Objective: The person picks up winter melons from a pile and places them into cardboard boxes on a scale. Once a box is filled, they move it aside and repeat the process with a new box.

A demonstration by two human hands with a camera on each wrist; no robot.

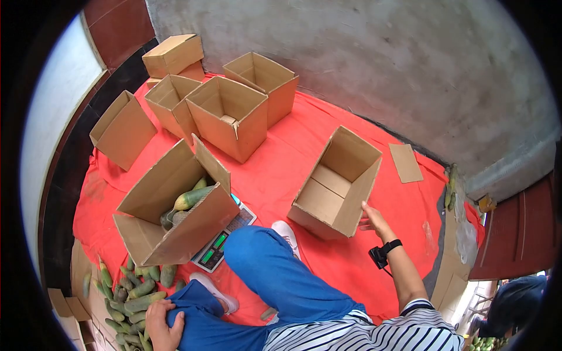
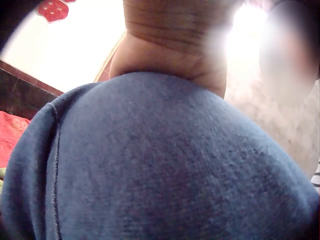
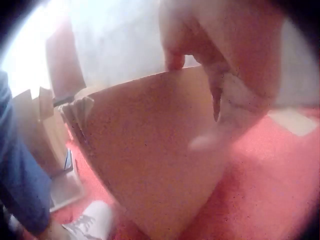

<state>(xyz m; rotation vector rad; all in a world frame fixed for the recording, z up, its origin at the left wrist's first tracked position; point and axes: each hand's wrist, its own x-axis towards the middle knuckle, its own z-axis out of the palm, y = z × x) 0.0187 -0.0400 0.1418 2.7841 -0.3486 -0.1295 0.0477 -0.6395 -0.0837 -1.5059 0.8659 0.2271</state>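
My right hand (image 1: 377, 222) (image 3: 235, 75) is at the right wall of an open cardboard box (image 1: 321, 200) (image 3: 145, 150), one digit at its top edge and other fingers loosely extended along the outer side; how firmly it touches is unclear. Inside, the box shows bare cardboard. My left hand (image 1: 165, 327) rests on the blue trouser leg (image 1: 202, 313), fingers relaxed, beside a pile of green cucumber-like produce (image 1: 140, 302). In the left wrist view, only the wrist area (image 2: 167, 55) shows above the trousers (image 2: 165, 150). Another box (image 1: 196, 231), holding similar produce (image 1: 190, 199), sits tilted on a scale (image 1: 213, 251).
Several open boxes (image 1: 234, 134) stand at the back left, near stacked boxes (image 1: 174, 55). A flat cardboard piece (image 1: 405, 162) lies on the red sheet (image 1: 281, 158) by the grey wall (image 1: 380, 58). A dark-clothed figure (image 1: 515, 304) is at the lower right.
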